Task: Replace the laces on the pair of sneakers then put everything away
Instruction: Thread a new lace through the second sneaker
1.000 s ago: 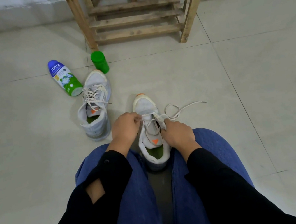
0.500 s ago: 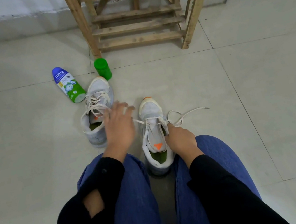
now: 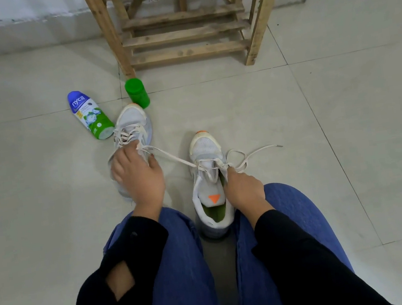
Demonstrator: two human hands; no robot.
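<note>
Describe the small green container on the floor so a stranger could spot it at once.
Find the slatted wooden rack by the wall; at the foot of its front left leg stands a small green plastic cylinder. Unlike the blue-and-green bottle lying beside it, it is upright and one plain colour.

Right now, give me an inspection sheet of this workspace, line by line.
Surface: pale tiled floor with grout lines.
Job's things: near sneaker stands between the knees, partly unlaced; its lace stretches taut to the left; far sneaker is laced and sits to the left.
Clutter: Nycil bottle lying on its side; green cylinder upright by the far sneaker's toe.
Grippers: left hand pinches the lace end over the far sneaker; right hand grips the near sneaker's lacing edge.
Cables: nothing seen.
Surroundings: wooden slatted rack against the wall.
</note>
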